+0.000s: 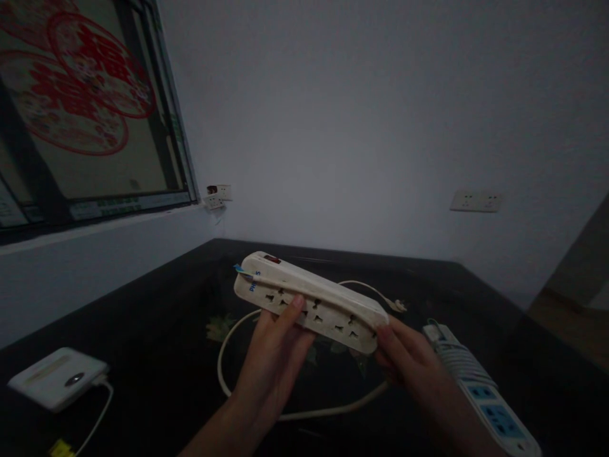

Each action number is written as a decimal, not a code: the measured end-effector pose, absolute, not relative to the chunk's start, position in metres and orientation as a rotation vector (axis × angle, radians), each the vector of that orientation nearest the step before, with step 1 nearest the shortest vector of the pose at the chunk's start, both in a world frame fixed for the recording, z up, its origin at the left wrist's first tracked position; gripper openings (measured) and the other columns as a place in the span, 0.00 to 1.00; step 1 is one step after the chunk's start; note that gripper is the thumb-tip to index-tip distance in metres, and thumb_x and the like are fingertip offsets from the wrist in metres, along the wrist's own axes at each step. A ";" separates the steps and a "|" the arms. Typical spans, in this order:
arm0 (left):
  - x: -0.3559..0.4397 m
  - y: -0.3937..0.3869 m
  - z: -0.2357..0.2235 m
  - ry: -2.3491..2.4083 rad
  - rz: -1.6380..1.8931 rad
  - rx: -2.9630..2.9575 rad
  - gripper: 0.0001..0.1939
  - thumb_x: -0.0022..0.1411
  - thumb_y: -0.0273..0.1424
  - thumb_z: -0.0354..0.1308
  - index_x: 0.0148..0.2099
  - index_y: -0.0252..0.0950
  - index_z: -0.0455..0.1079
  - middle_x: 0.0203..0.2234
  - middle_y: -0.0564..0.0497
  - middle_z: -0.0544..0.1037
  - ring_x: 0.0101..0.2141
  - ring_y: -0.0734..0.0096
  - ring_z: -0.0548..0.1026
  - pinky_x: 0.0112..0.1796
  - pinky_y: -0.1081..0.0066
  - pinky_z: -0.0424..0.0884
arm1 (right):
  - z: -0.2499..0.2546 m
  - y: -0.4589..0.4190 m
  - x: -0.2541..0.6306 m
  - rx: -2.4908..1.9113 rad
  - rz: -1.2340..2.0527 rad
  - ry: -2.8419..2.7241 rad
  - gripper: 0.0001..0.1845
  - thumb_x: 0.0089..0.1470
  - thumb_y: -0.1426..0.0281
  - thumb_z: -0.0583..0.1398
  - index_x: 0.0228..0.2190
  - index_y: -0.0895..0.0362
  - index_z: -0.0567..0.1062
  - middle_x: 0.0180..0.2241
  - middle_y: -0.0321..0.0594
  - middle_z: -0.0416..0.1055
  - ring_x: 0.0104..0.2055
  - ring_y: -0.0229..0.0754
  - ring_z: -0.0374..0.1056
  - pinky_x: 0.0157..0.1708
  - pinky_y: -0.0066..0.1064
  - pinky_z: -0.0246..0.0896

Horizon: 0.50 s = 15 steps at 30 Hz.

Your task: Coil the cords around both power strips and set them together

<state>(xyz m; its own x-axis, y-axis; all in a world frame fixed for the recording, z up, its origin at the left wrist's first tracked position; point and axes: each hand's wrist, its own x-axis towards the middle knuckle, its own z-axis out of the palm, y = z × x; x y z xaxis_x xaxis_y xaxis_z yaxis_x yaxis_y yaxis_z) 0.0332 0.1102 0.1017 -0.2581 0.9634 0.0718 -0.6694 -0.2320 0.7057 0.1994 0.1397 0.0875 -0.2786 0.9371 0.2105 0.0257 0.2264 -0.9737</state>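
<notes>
Dim, bluish room light falling evenly, black desk (143, 304) swallowing detail, faint sheen showing on its surface, wide-angle lens bending the edges, soft grain blurring everything.

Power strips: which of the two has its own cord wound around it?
The white strip with blue sockets lying on the black table at right. The plain white strip, held up by the left hand and right hand, trails a loose cord.

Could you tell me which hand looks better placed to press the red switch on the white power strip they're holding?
Probably the left hand: its fingers lie on the power strip closer to the red switch at the far end. The right hand grips the opposite end, farthest from it.
</notes>
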 end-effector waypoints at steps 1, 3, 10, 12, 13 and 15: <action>0.031 0.111 0.102 0.691 1.706 0.660 0.34 0.48 0.30 0.68 0.57 0.39 0.61 0.43 0.45 0.74 0.50 0.53 0.70 0.48 0.59 0.71 | 0.088 0.142 0.203 -0.940 1.216 -1.543 0.28 0.46 0.44 0.59 0.35 0.54 0.77 0.20 0.36 0.64 0.22 0.37 0.58 0.20 0.27 0.54; 0.025 0.115 0.102 0.714 1.640 0.773 0.37 0.47 0.30 0.68 0.59 0.40 0.59 0.45 0.44 0.73 0.50 0.51 0.70 0.47 0.57 0.71 | 0.088 0.148 0.212 -0.964 1.233 -1.517 0.28 0.45 0.45 0.60 0.37 0.55 0.77 0.20 0.36 0.64 0.22 0.36 0.58 0.19 0.26 0.52; -0.012 0.129 0.108 0.965 1.761 1.225 0.33 0.55 0.43 0.60 0.60 0.47 0.55 0.53 0.45 0.69 0.53 0.51 0.67 0.46 0.55 0.69 | 0.091 0.167 0.247 -1.096 1.252 -1.463 0.27 0.43 0.46 0.62 0.30 0.58 0.77 0.16 0.32 0.60 0.17 0.32 0.52 0.15 0.24 0.45; -0.021 0.129 0.111 1.174 1.622 1.461 0.24 0.54 0.41 0.61 0.52 0.40 0.67 0.50 0.43 0.71 0.53 0.52 0.67 0.47 0.60 0.67 | 0.092 0.169 0.252 -1.088 1.245 -1.539 0.26 0.45 0.48 0.61 0.32 0.58 0.78 0.19 0.36 0.65 0.20 0.33 0.57 0.17 0.25 0.50; -0.024 0.129 0.112 1.243 1.489 1.569 0.20 0.54 0.40 0.61 0.48 0.39 0.70 0.48 0.44 0.73 0.51 0.53 0.68 0.47 0.61 0.67 | 0.093 0.170 0.253 -1.086 1.241 -1.576 0.25 0.46 0.49 0.61 0.32 0.58 0.78 0.21 0.37 0.67 0.21 0.34 0.59 0.18 0.25 0.52; -0.028 0.129 0.112 1.261 1.174 1.720 0.16 0.56 0.39 0.59 0.45 0.39 0.74 0.45 0.46 0.76 0.47 0.56 0.71 0.46 0.62 0.67 | 0.093 0.171 0.254 -1.090 1.233 -1.641 0.22 0.48 0.51 0.61 0.32 0.57 0.79 0.22 0.37 0.69 0.22 0.34 0.59 0.18 0.25 0.51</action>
